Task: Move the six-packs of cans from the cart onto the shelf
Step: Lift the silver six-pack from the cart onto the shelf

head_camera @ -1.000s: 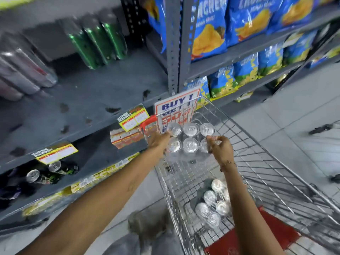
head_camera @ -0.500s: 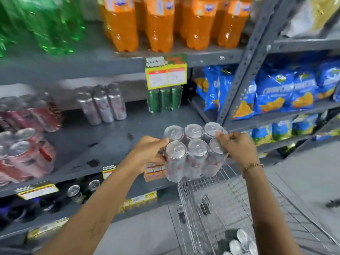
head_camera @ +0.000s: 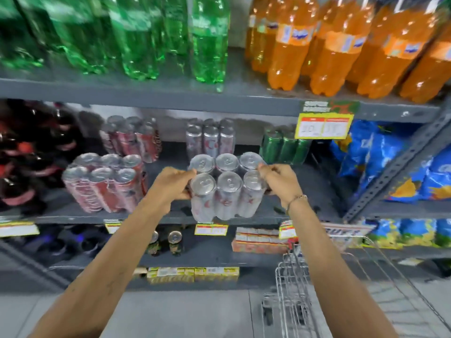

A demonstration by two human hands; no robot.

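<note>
A shrink-wrapped six-pack of silver cans (head_camera: 225, 189) is held between both hands at the front edge of the grey middle shelf (head_camera: 305, 191). My left hand (head_camera: 170, 185) grips its left side and my right hand (head_camera: 278, 181) grips its right side. The pack's base is level with the shelf lip; I cannot tell if it rests on it. Behind it stands another silver six-pack (head_camera: 211, 139). The wire cart (head_camera: 292, 276) shows only its front corner at the lower right; its contents are out of view.
A red six-pack (head_camera: 105, 184) stands left of the held pack, another red pack (head_camera: 133, 137) behind it. Green cans (head_camera: 284, 147) are at the back right. Large green and orange bottles fill the upper shelf. Blue snack bags (head_camera: 390, 172) hang right. Dark bottles at far left.
Both hands lifted the silver six-pack out of the cart and carried it up and forward to the middle shelf's front edge. The view swung up from the cart to the shelves.
</note>
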